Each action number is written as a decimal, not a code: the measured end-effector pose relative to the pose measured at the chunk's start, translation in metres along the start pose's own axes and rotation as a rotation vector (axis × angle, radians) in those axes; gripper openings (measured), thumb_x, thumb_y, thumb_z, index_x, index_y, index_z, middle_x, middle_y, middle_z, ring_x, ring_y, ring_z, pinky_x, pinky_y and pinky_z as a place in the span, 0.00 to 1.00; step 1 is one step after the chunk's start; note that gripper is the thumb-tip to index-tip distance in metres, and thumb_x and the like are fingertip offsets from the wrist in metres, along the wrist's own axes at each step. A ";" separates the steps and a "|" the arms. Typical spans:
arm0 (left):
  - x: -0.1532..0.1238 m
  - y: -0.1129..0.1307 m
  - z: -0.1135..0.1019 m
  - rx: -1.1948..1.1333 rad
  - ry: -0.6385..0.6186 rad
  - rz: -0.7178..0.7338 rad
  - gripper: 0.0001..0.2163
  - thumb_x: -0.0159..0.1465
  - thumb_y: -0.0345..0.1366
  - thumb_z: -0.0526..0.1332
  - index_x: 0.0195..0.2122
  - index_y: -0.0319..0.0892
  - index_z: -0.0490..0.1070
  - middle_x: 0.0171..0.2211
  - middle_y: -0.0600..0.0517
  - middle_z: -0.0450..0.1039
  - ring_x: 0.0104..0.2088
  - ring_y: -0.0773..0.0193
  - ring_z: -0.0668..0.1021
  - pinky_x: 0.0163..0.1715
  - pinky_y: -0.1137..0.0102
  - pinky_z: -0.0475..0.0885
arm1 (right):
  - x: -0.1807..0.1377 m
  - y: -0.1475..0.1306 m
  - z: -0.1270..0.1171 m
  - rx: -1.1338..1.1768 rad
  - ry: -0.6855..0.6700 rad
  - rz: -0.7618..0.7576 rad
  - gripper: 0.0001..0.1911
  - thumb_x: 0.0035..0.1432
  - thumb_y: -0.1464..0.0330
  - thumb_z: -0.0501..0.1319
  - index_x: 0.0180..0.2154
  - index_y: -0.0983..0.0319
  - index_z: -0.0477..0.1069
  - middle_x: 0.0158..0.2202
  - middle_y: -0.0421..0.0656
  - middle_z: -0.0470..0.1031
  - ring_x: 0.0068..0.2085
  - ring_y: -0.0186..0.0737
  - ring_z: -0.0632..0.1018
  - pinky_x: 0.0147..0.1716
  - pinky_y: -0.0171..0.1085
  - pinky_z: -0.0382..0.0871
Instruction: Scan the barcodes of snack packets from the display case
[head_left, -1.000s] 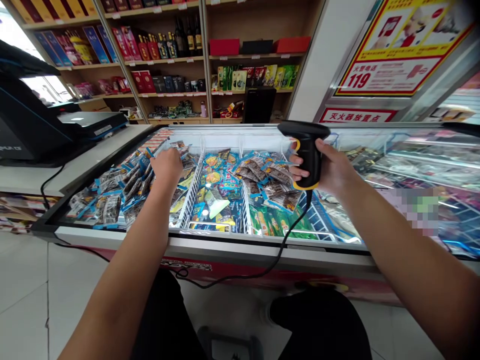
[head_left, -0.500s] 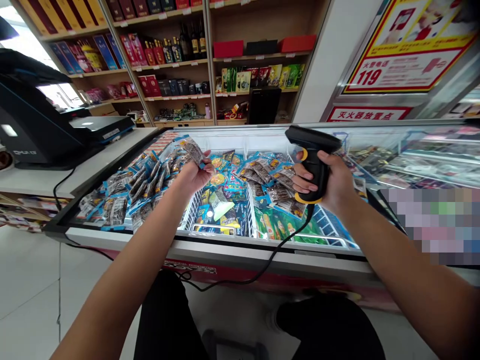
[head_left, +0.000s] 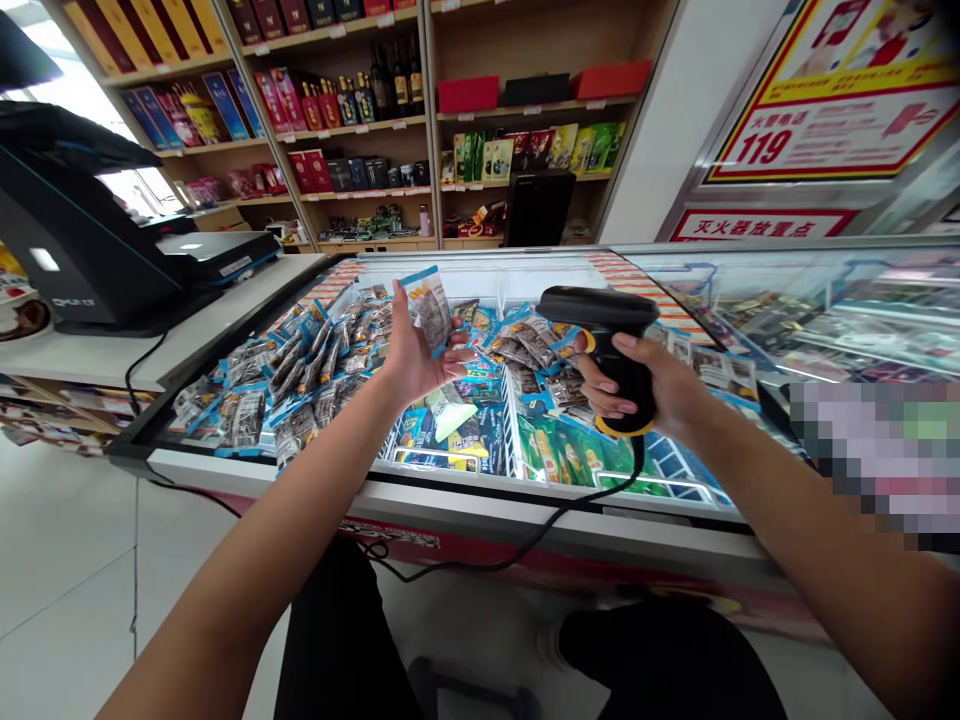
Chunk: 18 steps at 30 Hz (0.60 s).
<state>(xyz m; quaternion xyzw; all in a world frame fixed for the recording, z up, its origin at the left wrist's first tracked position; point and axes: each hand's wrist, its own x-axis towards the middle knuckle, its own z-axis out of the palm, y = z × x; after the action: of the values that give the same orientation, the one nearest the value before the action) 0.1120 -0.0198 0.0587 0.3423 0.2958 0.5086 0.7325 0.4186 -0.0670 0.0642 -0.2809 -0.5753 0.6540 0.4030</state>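
A snack packet point(head_left: 430, 305) with a blue top edge stands upright in my left hand point(head_left: 417, 365), its face turned partly toward me. My thumb is at its left edge and my fingers are at its lower right. My right hand point(head_left: 671, 390) is wrapped round the grip of a black and yellow barcode scanner point(head_left: 600, 308), whose head points left toward the packet. A pile of similar packets point(head_left: 300, 365) lies left of my left hand. More packets point(head_left: 536, 345) lie just beyond the scanner, partly hidden by it.
A chest freezer point(head_left: 465, 492) spans the front, with wire baskets holding colourful packages. The scanner's cable point(head_left: 517, 555) hangs in a loop before it. A counter point(head_left: 217, 320) with a black checkout machine point(head_left: 82, 240) stands left. Stocked shelves point(head_left: 337, 130) line the back.
My left hand has raised the packet, tipped it upright and moved slightly right. The scanner has moved left and its head is now closer to level. The whole view has shifted slightly.
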 end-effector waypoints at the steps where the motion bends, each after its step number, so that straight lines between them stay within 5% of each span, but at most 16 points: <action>1: -0.002 0.000 0.000 -0.003 -0.021 0.006 0.48 0.58 0.88 0.48 0.42 0.43 0.75 0.27 0.50 0.65 0.23 0.65 0.67 0.17 0.66 0.61 | 0.000 0.002 0.000 -0.006 -0.013 0.018 0.24 0.66 0.47 0.72 0.47 0.57 0.71 0.24 0.33 0.67 0.17 0.29 0.58 0.18 0.35 0.52; 5: -0.008 0.000 0.003 -0.071 -0.140 -0.028 0.46 0.61 0.86 0.50 0.41 0.41 0.74 0.31 0.48 0.67 0.24 0.68 0.66 0.16 0.69 0.61 | 0.001 0.005 -0.001 -0.039 -0.045 0.091 0.28 0.64 0.43 0.73 0.47 0.57 0.72 0.23 0.35 0.69 0.16 0.29 0.59 0.17 0.35 0.50; 9: -0.008 0.000 0.004 -0.040 -0.126 0.042 0.25 0.71 0.63 0.68 0.40 0.44 0.72 0.32 0.53 0.67 0.22 0.74 0.65 0.16 0.75 0.57 | 0.000 0.002 0.000 -0.045 -0.011 0.115 0.28 0.63 0.42 0.75 0.46 0.56 0.73 0.23 0.36 0.68 0.16 0.29 0.60 0.18 0.36 0.50; 12: -0.004 -0.001 0.001 0.033 -0.085 0.089 0.19 0.70 0.56 0.71 0.40 0.45 0.73 0.34 0.54 0.72 0.21 0.75 0.64 0.17 0.75 0.57 | 0.000 0.003 -0.001 -0.076 -0.002 0.103 0.27 0.63 0.42 0.75 0.46 0.55 0.73 0.24 0.36 0.69 0.17 0.30 0.60 0.18 0.38 0.51; 18: 0.008 -0.014 -0.010 0.297 0.000 0.164 0.19 0.71 0.58 0.66 0.44 0.46 0.80 0.40 0.47 0.83 0.33 0.59 0.80 0.31 0.67 0.72 | 0.001 0.015 -0.008 -0.126 -0.057 0.094 0.25 0.67 0.43 0.72 0.45 0.55 0.71 0.26 0.37 0.71 0.17 0.32 0.62 0.18 0.37 0.52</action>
<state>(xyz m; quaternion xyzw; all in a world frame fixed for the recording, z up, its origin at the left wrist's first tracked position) 0.1143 -0.0138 0.0416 0.4696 0.3389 0.5174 0.6300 0.4217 -0.0628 0.0485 -0.3137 -0.6128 0.6424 0.3368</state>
